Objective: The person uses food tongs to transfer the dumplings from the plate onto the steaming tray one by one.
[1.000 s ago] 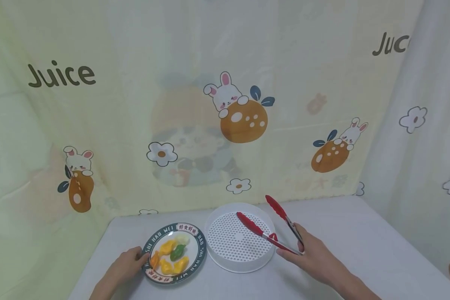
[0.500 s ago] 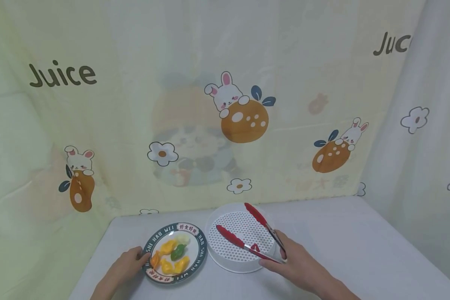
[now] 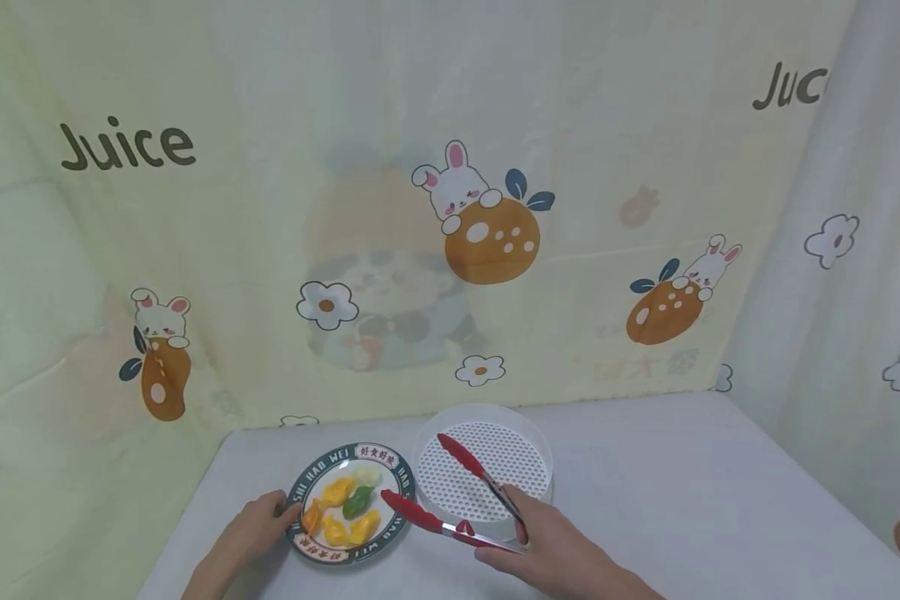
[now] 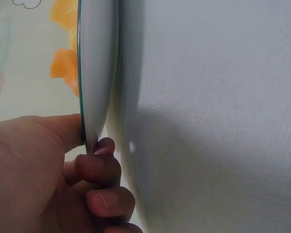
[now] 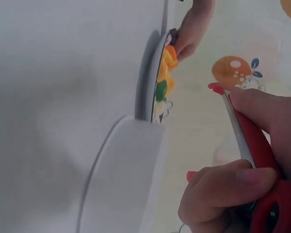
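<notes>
Tongs [image 3: 417, 513] gape, held in the right grip [image 3: 543, 537]; the left grip [image 3: 255, 527] pinches the plate [image 3: 320, 548]. Likely lining up a pick: next, lower over dumplings [image 3: 364, 527].

The head camera looks forward and down over a white cloth-covered table [image 3: 660, 475], far enough back to include a pale yellow curtain [image 3: 592, 125] printed with rabbits. The left wrist camera, turned sideways, looks from close beside the left hand [image 3: 257, 531] at a round white plate with a dark lettered rim [image 4: 94, 58], seen edge-on. The right wrist camera, also sideways, looks past the right hand [image 3: 546, 537] toward that plate. All three views share the plate and left hand; head and right wrist share a round white perforated tray [image 3: 437, 479].
</notes>
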Available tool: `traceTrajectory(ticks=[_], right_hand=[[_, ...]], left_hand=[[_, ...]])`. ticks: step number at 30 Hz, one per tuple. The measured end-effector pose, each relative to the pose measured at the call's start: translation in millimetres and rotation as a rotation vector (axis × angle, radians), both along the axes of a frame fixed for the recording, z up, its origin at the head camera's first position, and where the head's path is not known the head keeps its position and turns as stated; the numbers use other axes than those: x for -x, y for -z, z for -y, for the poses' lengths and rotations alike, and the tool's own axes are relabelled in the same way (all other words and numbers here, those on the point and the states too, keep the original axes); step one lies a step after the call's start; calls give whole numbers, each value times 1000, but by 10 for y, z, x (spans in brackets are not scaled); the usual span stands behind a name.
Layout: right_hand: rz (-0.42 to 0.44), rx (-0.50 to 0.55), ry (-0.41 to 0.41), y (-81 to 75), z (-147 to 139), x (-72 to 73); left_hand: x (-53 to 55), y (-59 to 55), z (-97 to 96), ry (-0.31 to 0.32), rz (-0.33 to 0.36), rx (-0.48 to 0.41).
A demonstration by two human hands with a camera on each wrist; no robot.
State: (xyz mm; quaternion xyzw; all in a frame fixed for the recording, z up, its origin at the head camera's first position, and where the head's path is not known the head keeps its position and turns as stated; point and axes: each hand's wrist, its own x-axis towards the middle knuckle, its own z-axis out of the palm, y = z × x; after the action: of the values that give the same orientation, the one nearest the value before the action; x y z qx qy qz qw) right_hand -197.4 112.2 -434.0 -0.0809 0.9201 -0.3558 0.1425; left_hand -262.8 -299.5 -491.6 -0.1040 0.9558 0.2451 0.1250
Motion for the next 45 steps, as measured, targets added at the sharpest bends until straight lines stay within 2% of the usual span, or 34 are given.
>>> traceTrajectory(ticks=[7, 14, 22, 33, 45], right_hand=[[31, 40, -103, 80, 215, -27], [26, -35, -169, 204, 429, -24], [-3, -28, -236, 228, 559, 21], [-16, -47, -250, 184, 619, 82], [-54, -18, -264, 189, 557, 111]], left_hand=[[-1, -6, -13, 0, -8, 1], [1, 7, -10, -9, -4, -12], [-8, 12, -13, -6, -14, -17], [-42, -23, -31, -7, -31, -33], [-45, 6, -10, -13, -41, -33]])
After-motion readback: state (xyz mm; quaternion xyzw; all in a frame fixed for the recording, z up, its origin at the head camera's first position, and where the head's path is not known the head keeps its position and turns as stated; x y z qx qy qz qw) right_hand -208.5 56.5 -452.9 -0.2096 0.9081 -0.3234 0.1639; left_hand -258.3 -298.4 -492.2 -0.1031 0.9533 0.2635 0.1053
